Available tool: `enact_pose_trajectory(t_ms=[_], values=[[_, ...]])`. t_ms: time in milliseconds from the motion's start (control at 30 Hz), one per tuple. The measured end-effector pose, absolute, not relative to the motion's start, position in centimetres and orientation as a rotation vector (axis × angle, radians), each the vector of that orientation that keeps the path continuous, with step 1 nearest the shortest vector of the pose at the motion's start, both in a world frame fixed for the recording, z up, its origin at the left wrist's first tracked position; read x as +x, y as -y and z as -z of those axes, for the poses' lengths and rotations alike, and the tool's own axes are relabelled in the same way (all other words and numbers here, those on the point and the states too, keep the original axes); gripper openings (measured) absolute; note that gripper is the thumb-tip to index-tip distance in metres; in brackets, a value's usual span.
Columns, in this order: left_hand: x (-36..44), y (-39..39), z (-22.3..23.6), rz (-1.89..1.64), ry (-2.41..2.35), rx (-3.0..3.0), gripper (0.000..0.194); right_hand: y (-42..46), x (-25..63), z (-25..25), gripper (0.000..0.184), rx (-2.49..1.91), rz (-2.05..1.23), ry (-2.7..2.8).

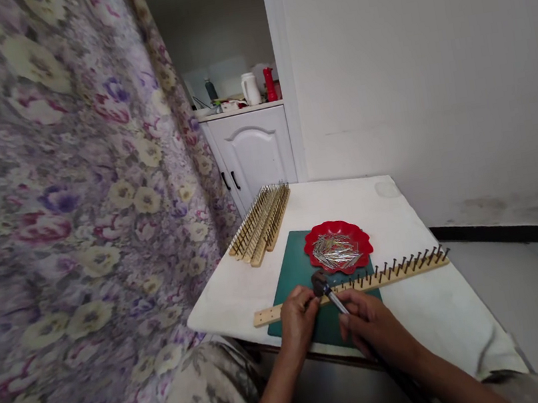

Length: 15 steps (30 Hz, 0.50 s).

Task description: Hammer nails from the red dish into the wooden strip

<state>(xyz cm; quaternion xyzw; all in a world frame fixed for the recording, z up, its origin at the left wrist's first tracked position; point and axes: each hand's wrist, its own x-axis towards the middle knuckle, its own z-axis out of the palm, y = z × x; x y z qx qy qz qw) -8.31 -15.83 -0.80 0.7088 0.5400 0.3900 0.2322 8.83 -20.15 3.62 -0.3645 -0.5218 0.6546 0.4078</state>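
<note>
My right hand [371, 324] is wrapped round the shaft of a hammer [335, 301], whose head is just right of my left fingertips. My left hand [297, 318] is closed in a pinch over a long wooden strip [276, 312]; whatever the fingertips hold is hidden. Nails [400, 267] stand upright in rows along the strip's right part, while its left end shows only small holes. Beneath the strip lies a green mat [287, 273]. Just beyond it, a red scalloped plate [363, 241] holds many loose nails [336, 251].
Several nail-studded wooden strips [259, 251] lie side by side at the table's back left. A white cloth [349, 199] covers the table. A floral curtain [95, 187] hangs on the left. Behind are a white cabinet [260, 142] and a wall [421, 71].
</note>
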Motion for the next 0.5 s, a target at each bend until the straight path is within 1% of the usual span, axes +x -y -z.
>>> enact_pose_trajectory(t_ms=[500], values=[[-8.49, 15.49, 1.33, -1.113, -1.457, 1.941, 0.019, 20.18, 8.64, -3.80, 0.021, -0.938, -1.642, 1.297]])
